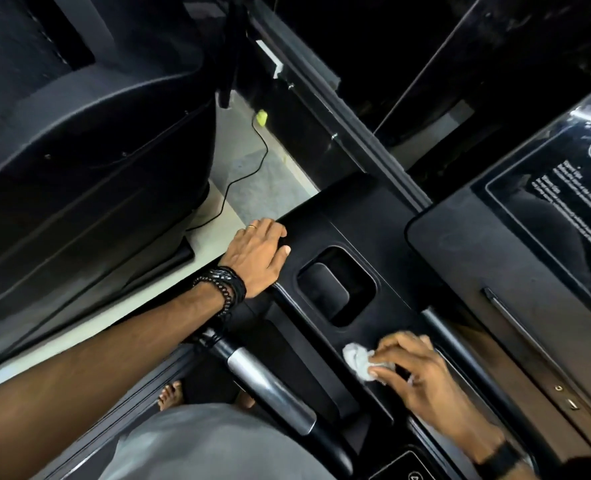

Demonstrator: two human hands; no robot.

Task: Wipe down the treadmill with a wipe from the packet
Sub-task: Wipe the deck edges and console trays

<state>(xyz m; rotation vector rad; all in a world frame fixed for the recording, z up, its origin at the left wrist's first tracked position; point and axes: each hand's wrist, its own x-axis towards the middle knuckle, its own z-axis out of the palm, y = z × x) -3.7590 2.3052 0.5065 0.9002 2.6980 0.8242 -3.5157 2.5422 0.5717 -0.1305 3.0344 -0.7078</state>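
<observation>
- the wipe point(356, 362) is already out and in use: it is bunched into a white wad and pressed on the treadmill's black console point(356, 216), just below the recessed tray point(337, 285).
- the right hand point(418, 372) pinches the wad, fingers and thumb curled round it, knuckles toward the camera; it looks mid-stroke on the lower edge of the console.
- the left hand point(257, 258) holds nothing; its fingers lie fairly straight, draped over the console's left corner, seemingly to steady the body.
- the packet is not in view, so fetching a wipe from it reads as done.
- wiping is underway, but how much has been covered i cannot tell: the black plastic shows no clear wet or dry patches.
- the screen point(564, 188) at right carries smears and streaks near its top corner, so it probably still needs a pass, or they may be marks of a wet wipe; i cannot say which.
- likely still left, by my reading: the tray's inside, the silver-and-black handlebar point(269, 386) below the console, the screen surround, and the lower control panel at the bottom edge.
- the belt is mostly hidden by the person's grey shirt and a bare foot point(171, 393); its condition cannot be judged.
</observation>
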